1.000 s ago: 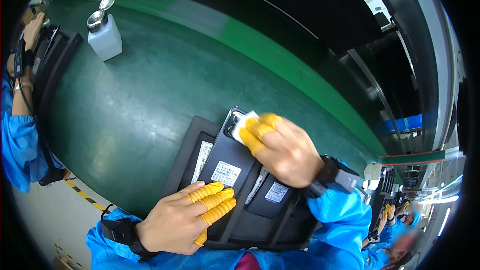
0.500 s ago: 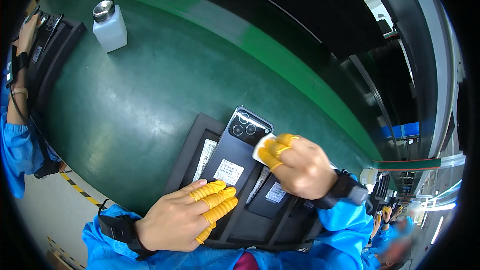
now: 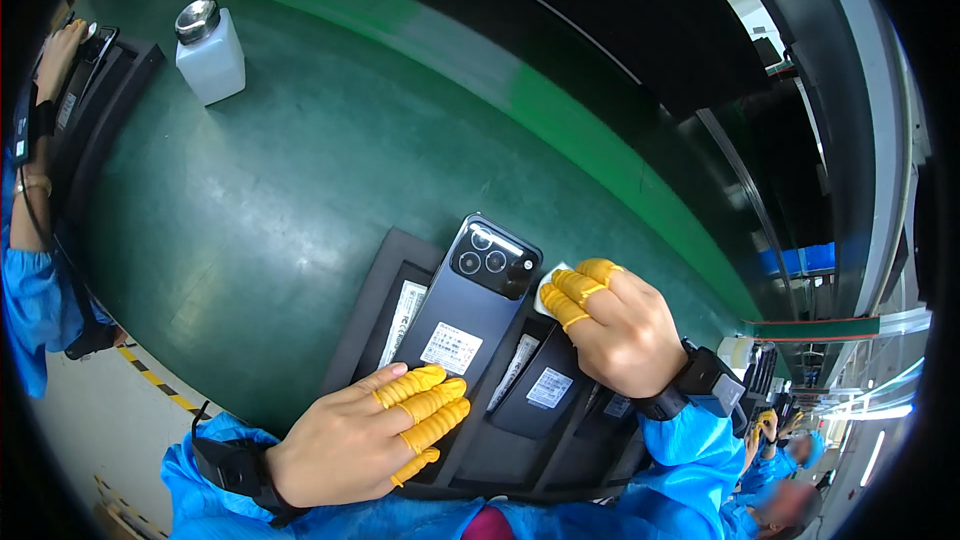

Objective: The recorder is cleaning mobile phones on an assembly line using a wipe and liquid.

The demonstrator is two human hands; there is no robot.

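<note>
A dark blue-grey smartphone (image 3: 462, 306) lies back up and slanted over a black compartment tray (image 3: 365, 290), its camera block at the far end and a white label lower down. My left hand (image 3: 365, 432), with yellow finger cots, is closed on the near end, covering it. My right hand (image 3: 625, 335), also in yellow cots, pinches a small white wiping pad (image 3: 545, 295) just off the phone's upper right edge. Below that hand another dark phone (image 3: 540, 395) with a white label sits in the tray, and part of a further labelled one (image 3: 615, 407) shows beside it.
On the green table (image 3: 270, 190) a white dispenser bottle (image 3: 212, 60) stands at the far left, its metal lid flipped up. A co-worker's hand (image 3: 62, 55) is over another black tray (image 3: 115, 85) at the left edge. Dark shelving (image 3: 600, 20) runs along the back.
My right hand has moved right with the white pad, off the phone's back and past its edge. My left hand stays on the phone's near end.
</note>
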